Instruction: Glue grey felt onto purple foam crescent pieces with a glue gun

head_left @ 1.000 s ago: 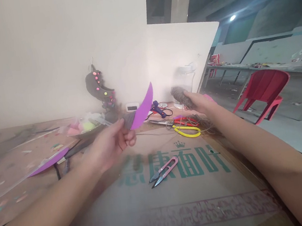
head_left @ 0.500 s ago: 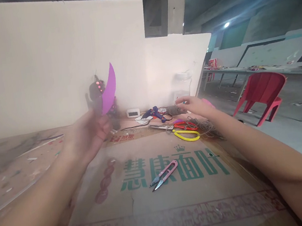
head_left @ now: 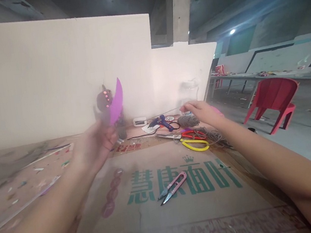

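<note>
My left hand [head_left: 100,144], blurred by motion, is closed at the left around the base of a purple crescent-shaped piece [head_left: 117,101] that points upward. A dark rounded thing with pink dots [head_left: 104,100] shows right beside the crescent; whether the hand holds it too, I cannot tell. Fingers drawn together, my right hand [head_left: 196,110] hovers over a ball of grey yarn [head_left: 188,121]. A thin line seems to run left from its fingertips, too faint to identify. Pink thread snips [head_left: 173,187] lie on the cardboard [head_left: 157,215], with red-and-yellow-handled scissors [head_left: 194,140] farther back.
A blue glue gun [head_left: 162,123] and a small white digital clock [head_left: 139,121] lie near the white partition [head_left: 53,76]. Behind my right hand stands a clear jar [head_left: 189,91]. Scraps litter the table at left. A red chair [head_left: 275,97] stands off to the right.
The view has tilted up slightly. The crescent has dropped a little with my left hand. My right hand's fingers, spread before, have drawn together.
</note>
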`<state>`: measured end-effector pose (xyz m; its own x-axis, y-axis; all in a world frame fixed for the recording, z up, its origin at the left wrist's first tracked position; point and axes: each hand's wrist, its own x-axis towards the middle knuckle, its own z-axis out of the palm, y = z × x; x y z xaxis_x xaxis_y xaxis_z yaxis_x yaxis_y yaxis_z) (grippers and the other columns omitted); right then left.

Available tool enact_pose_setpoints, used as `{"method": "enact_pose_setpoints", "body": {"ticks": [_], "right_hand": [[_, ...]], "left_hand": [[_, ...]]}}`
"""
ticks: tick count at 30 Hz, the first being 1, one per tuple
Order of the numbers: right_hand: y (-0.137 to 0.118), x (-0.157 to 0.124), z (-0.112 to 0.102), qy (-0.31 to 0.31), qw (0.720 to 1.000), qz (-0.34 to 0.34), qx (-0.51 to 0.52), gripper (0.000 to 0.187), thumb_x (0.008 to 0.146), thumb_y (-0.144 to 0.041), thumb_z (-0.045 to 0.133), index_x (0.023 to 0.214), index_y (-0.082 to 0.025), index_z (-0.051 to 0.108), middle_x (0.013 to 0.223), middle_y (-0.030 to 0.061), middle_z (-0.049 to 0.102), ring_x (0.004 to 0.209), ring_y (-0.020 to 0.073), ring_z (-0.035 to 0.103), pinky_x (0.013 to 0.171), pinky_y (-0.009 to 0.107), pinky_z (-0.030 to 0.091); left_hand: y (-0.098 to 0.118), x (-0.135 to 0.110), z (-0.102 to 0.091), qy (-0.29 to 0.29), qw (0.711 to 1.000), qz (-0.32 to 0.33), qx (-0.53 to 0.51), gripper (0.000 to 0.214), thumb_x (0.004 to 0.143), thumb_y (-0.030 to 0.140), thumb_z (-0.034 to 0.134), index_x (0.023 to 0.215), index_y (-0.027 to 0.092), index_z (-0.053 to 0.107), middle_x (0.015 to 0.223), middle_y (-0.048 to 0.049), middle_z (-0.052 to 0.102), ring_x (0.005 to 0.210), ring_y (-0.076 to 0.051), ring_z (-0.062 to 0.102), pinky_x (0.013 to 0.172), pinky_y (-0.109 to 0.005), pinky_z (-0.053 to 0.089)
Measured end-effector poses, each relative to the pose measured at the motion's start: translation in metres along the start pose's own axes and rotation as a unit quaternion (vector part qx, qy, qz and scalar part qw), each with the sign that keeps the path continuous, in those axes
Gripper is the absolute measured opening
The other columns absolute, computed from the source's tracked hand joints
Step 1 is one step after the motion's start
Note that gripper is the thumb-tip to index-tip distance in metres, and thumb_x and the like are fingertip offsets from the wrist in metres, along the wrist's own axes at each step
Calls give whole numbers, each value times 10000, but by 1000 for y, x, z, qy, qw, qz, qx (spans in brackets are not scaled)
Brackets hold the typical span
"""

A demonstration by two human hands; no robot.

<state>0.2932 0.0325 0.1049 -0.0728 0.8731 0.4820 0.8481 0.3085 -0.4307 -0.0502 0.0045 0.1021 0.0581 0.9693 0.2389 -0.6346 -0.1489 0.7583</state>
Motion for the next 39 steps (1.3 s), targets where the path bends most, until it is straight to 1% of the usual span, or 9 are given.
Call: {"method": "enact_pose_setpoints", "body": {"ticks": [5,9,11,15,20,23,28,32,39], "right_hand": [[-37,-16,-17,109,980,-145,76,341,941,-367,377,949,-190,668,1018,40,680,986,175,598,908,305,418],[-59,-34,-42,126,978,-149,75,333,941,-377,391,988,-214,678,1027,46,674,955,189,611,874,337,451],[-60,-40,-56,41,994,-86,51,316,900,-323,474,1174,-250,615,1054,53,670,801,176,634,767,336,490],[-44,-38,-68,-196,980,4,14,678,772,-241,605,1409,-322,387,1165,64,645,519,118,572,562,306,493],[-51,-36,-23,-235,967,-76,58,423,841,-421,540,1234,-280,608,1220,51,626,875,216,645,682,304,504],[-69,-48,26,-201,971,-117,63,489,846,-431,550,1308,-272,534,1247,58,608,1027,236,600,798,325,472],[-80,-74,84,-252,958,-86,105,329,904,-346,467,1155,-194,615,794,25,694,607,125,584,552,231,405],[-82,-88,96,-235,962,-139,25,288,937,-298,402,864,-194,661,661,14,646,593,126,567,532,225,350],[-86,-93,85,-122,921,-343,-136,313,954,-318,382,828,-162,622,721,71,657,673,177,578,614,293,363]], "left_hand": [[-20,-6,1,-14,998,-40,45,94,841,188,503,772,153,557,574,-2,522,521,-110,528,485,-204,468],[-37,-9,-2,2,996,-56,74,99,825,227,535,761,151,542,567,-2,538,531,-117,547,519,-221,490],[-46,-11,-4,4,990,-82,111,148,828,279,541,772,142,545,622,-35,596,560,-131,581,550,-238,497],[-60,-17,-4,-36,986,-83,137,232,797,361,606,892,157,547,675,-3,592,558,-125,587,523,-223,444],[-66,-23,-1,-23,986,-56,157,259,736,359,697,819,161,553,664,46,501,540,-51,450,526,-177,364],[-70,-26,-1,-40,984,-70,157,246,741,355,693,777,154,556,661,38,495,566,-58,439,549,-185,366],[-80,-29,-3,-41,982,-80,168,236,734,344,698,770,139,585,688,10,550,624,-84,493,621,-216,412],[-90,-29,-7,-37,979,-71,187,262,728,371,699,821,148,597,713,7,567,633,-97,520,624,-230,425],[-104,-29,-21,-32,964,-54,259,299,707,405,703,830,155,595,705,-19,615,652,-144,561,661,-277,442]]}}
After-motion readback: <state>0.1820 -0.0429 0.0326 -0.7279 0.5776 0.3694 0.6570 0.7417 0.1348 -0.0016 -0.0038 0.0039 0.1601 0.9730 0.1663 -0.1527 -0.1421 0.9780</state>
